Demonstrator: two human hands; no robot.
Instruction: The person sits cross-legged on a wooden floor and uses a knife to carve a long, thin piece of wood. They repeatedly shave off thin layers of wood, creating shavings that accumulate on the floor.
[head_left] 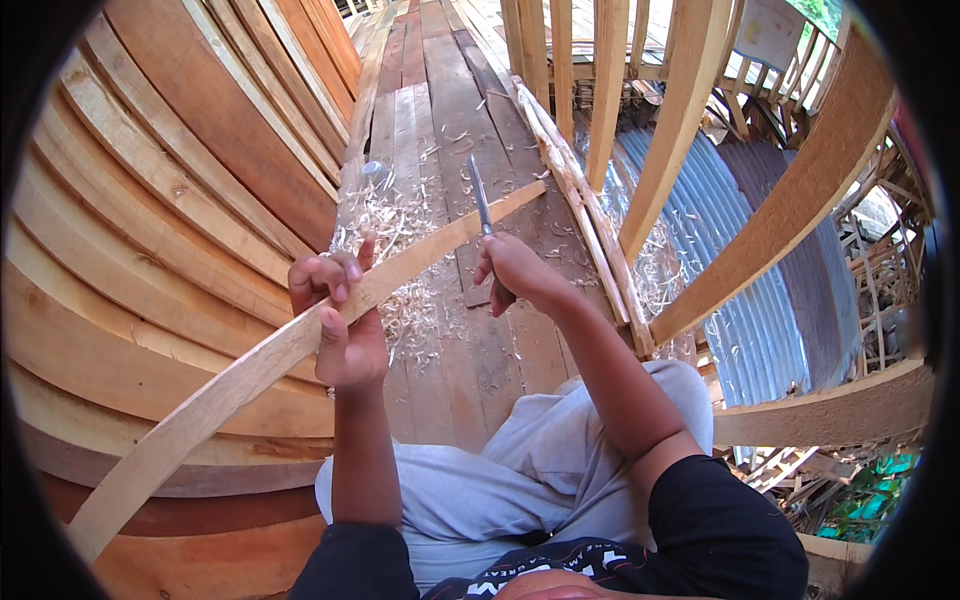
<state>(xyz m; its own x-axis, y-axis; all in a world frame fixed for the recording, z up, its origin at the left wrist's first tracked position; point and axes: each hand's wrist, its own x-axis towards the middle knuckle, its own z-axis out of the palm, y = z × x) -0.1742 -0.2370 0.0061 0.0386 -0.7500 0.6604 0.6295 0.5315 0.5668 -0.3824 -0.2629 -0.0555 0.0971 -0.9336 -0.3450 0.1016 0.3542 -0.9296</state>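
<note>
A long, flat strip of pale wood (240, 368) runs slantwise from the lower left up to the middle right. My left hand (342, 318) grips it, with the thumb on its near face and the fingers curled over the far edge. My right hand (518, 272) is closed round the handle of a knife (479, 190), the handle mostly hidden in the fist. Its narrow metal blade points away from me and crosses the strip near its far end. Whether the edge touches the wood, I cannot tell.
Curly wood shavings (410, 325) litter the plank floor (430, 400) beyond the strip. A plank wall (180, 220) rises on the left. On the right stand wooden railing posts (660, 150), with corrugated metal sheets (745, 270) below them. A small clear cup-like object (374, 172) sits among the shavings.
</note>
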